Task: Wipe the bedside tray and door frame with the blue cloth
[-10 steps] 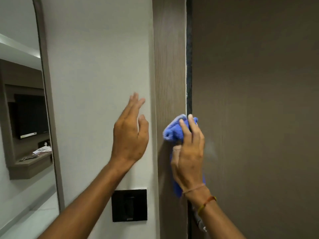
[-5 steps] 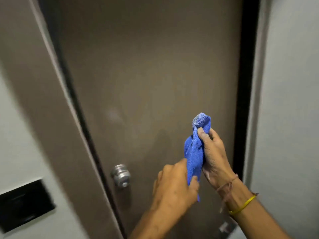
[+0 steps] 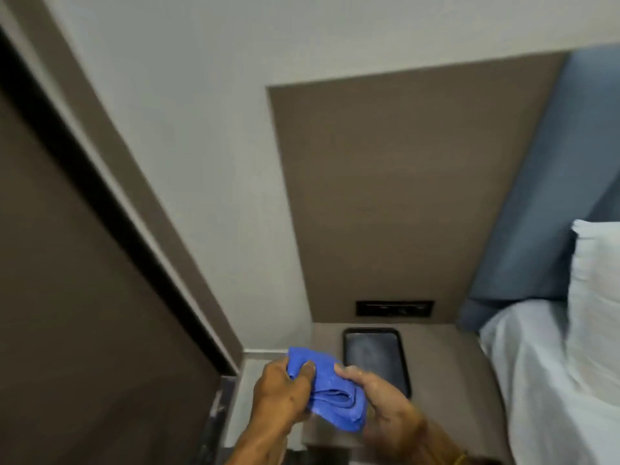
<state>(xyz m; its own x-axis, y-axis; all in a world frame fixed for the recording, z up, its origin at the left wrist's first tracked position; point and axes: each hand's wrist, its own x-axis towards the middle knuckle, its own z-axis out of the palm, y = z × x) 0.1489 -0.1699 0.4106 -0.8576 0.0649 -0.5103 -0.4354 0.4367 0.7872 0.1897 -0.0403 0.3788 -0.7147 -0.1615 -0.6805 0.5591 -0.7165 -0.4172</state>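
Note:
The blue cloth [image 3: 330, 396] is bunched between both hands low in the middle of the view. My left hand [image 3: 280, 391] grips its left end and my right hand [image 3: 382, 402] pinches its right side. Just beyond my right hand a black rectangular bedside tray [image 3: 370, 352] lies on the brown bedside table [image 3: 446, 367]; the tray's near edge is hidden by my fingers. The brown door frame [image 3: 110, 156] slants down the left side next to the dark door [image 3: 67, 297].
A brown wall panel [image 3: 402, 196] with a black socket strip [image 3: 394, 308] rises behind the table. A bed with white sheet [image 3: 543, 380] and pillow [image 3: 597, 280] lies at the right, against a blue headboard [image 3: 543, 196]. Grey wall [image 3: 201, 129] fills the space between frame and panel.
The view has swung right, from the door and its frame to the bedside table. My hands dropped lower; both now hold the cloth bunched together above the table.

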